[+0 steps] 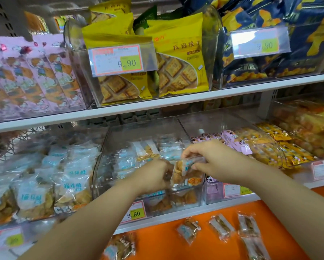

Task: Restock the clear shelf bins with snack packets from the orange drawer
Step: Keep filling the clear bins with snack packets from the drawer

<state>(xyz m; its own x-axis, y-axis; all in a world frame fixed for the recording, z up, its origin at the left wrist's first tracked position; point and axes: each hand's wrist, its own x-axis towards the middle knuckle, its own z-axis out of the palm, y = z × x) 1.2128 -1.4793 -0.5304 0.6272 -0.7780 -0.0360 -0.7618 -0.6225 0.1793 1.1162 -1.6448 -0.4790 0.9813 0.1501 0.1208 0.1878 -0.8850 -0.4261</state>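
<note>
The picture's bottom edge is cutting off a packet [120, 247] in the orange drawer [163, 246]; blur is smearing small print on the 8.80 price tag [134, 212].

both hands: left hand [153, 175], right hand [210, 158] pinch snack packet [185, 171] | over clear bin [101, 166] | loose packets [221, 229] in orange drawer [166, 241]

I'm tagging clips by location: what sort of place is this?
Probably a shop's snack aisle: white shelves carry clear bins of packaged snacks, price tags read 9.90 and 8.80, and the left hand and right hand hold a snack packet.
</note>
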